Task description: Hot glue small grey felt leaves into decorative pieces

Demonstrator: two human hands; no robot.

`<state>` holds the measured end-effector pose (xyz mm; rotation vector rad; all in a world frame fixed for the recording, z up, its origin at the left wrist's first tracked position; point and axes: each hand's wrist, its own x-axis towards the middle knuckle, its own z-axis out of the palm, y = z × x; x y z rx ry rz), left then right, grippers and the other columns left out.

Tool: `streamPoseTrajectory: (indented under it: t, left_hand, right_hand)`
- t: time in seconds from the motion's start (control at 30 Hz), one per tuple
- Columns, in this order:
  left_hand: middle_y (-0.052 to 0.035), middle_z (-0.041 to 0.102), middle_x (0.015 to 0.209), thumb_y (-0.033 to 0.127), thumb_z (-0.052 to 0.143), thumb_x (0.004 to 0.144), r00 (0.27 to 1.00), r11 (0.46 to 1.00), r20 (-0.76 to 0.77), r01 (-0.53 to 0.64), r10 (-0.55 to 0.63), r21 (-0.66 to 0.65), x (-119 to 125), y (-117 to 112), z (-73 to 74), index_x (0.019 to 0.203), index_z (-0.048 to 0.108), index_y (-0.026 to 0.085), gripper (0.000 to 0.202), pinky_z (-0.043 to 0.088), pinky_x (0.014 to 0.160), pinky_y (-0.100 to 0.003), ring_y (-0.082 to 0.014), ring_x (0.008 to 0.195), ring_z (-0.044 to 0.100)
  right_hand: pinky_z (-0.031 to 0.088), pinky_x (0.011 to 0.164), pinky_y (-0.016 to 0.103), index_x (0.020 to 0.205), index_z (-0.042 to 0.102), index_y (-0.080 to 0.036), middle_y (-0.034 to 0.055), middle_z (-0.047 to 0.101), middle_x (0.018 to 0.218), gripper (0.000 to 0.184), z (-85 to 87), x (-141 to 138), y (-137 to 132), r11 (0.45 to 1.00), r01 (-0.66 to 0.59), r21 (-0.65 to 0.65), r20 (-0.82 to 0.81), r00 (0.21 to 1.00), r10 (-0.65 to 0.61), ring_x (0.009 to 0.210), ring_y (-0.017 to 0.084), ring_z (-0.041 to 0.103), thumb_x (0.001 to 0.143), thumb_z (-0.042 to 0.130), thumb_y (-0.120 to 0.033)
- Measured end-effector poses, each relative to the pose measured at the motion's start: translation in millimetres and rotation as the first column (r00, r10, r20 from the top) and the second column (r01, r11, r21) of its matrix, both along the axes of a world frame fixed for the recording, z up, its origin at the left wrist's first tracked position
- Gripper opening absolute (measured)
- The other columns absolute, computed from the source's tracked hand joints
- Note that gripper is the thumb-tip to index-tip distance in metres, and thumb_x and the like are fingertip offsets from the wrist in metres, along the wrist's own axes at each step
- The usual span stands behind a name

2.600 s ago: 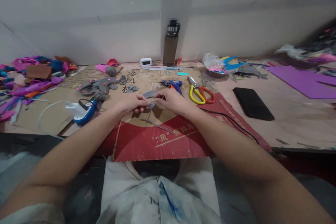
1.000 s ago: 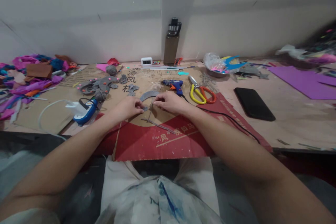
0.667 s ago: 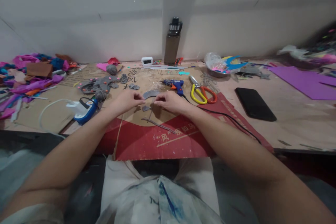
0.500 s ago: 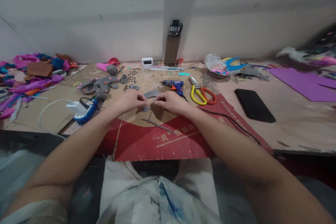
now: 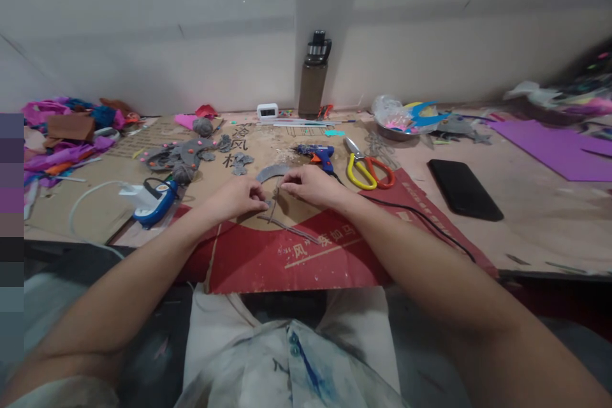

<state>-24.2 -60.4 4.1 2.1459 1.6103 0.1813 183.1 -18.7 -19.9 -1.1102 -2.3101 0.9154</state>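
My left hand (image 5: pixel 238 196) rests on the red and brown cardboard sheet (image 5: pixel 296 255), fingers pinched on a small grey felt piece (image 5: pixel 270 205). My right hand (image 5: pixel 310 185) sits just to its right, fingertips pinching the top of a thin grey strip (image 5: pixel 274 201) that hangs down to the cardboard. A curved grey felt arc (image 5: pixel 270 172) lies just beyond both hands. A longer grey strip (image 5: pixel 291 229) lies flat in front of them.
A blue glue gun (image 5: pixel 316 154) with a black cord, yellow and orange scissors (image 5: pixel 366 169), a black phone (image 5: pixel 462 189), a brown bottle (image 5: pixel 313 76), a blue and white device (image 5: pixel 153 199), grey felt pieces (image 5: pixel 184 156), coloured scraps (image 5: pixel 52 140), purple sheet (image 5: pixel 559 146).
The left hand let the small grey piece lie on the cardboard, lifted, then came back down onto it. The right hand stayed on the thin strip.
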Motion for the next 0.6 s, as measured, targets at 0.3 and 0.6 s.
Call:
streamPoseTrajectory:
  t: [0.3,0.6]
  left_hand:
    - [-0.0045,0.067,0.064,0.03,0.065,0.072,0.915,0.877,0.106,-0.404,0.39,0.261,-40,55,25.5,0.078,0.073,0.014,0.018,0.04,0.056,-0.025,-0.015,0.057,0.057]
    - [-0.0092,0.072,0.077,0.023,0.071,0.065,0.922,0.875,-0.053,-0.344,0.383,0.34,-50,103,-7.8,0.076,0.075,0.016,0.014,0.045,0.071,-0.029,-0.0219,0.075,0.062]
  right_hand:
    - [0.038,0.061,0.023,0.087,0.071,-0.015,0.0002,0.063,0.062,0.02,-4.4,-2,1,1.0,-0.004,-0.001,-0.026,1.0,0.004,0.059,0.011,0.054,0.084,0.054,-0.026]
    - [0.04,0.06,0.024,0.087,0.072,-0.015,0.0029,0.067,0.068,0.02,-5.0,-2,2,1.0,-0.011,0.012,-0.023,1.0,0.011,0.061,0.012,0.056,0.084,0.054,-0.022]
